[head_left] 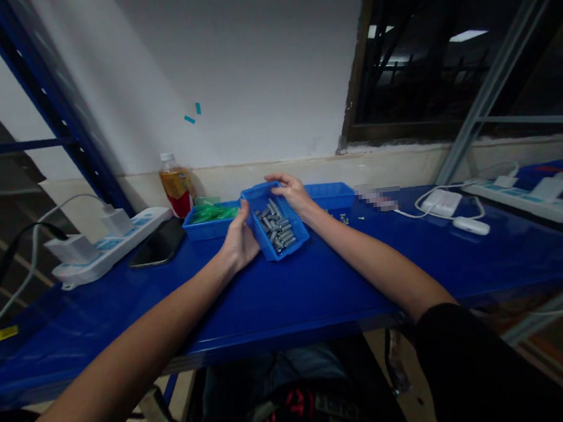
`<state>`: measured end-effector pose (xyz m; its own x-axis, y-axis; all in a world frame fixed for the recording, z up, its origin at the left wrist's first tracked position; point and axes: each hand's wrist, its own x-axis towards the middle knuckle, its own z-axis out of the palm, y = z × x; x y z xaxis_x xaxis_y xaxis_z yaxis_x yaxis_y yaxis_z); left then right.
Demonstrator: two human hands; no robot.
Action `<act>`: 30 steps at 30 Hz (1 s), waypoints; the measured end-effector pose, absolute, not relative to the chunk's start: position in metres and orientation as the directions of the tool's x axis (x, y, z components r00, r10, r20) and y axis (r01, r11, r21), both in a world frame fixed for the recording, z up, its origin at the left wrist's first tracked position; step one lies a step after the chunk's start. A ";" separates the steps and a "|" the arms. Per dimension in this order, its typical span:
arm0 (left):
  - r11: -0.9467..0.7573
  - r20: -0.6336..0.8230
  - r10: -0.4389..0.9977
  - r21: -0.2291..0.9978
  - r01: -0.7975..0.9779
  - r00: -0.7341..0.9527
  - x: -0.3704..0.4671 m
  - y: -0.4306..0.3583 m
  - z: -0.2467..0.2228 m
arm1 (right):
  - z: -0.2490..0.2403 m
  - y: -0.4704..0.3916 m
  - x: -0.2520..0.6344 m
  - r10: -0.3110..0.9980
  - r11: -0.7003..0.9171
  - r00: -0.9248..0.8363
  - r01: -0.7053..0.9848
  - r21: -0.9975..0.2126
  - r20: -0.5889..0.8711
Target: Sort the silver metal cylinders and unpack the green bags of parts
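Note:
Between my two hands is a small blue plastic bin (271, 244), tilted toward me over the table. Several metal cylindrical parts (279, 228), like bolts or sleeves, lie heaped inside it. My left hand (240, 239) grips the bin's left side, thumb near the rim. My right hand (294, 193) holds the far right corner, fingers over the top edge. Behind my left hand a blue tray (208, 229) holds green plastic bags (214, 213). Another blue tray (333, 195) stands behind my right wrist, its contents mostly hidden.
Loose small screws (344, 219) lie on the blue table (271, 303) right of my forearm. At left are a phone (157, 244), a power strip (91, 266) and a drink bottle (177, 185). White chargers (440, 203), cables and another power strip (527, 202) occupy the right side.

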<state>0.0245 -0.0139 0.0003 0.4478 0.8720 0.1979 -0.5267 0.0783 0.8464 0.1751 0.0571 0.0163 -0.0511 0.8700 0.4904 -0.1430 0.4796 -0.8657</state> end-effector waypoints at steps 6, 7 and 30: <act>0.139 0.197 0.850 0.810 -0.570 0.488 0.040 0.002 0.001 | 0.013 0.066 0.184 0.920 0.368 -0.097 -0.121 -0.922 0.380; 0.134 0.197 0.857 0.807 -0.575 0.477 0.044 0.005 0.000 | 0.015 0.067 0.185 0.917 0.385 -0.081 -0.064 -0.921 0.389; -0.555 0.575 0.810 0.815 -0.165 0.115 0.049 -0.007 0.009 | -0.001 -0.004 0.243 0.838 0.335 0.233 0.493 -0.803 0.493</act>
<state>0.0495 -0.0070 0.0094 0.1147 0.8099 0.5753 -0.1654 -0.5554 0.8149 0.2427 -0.0042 -0.0011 0.2327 0.8382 0.4932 0.4932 0.3354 -0.8027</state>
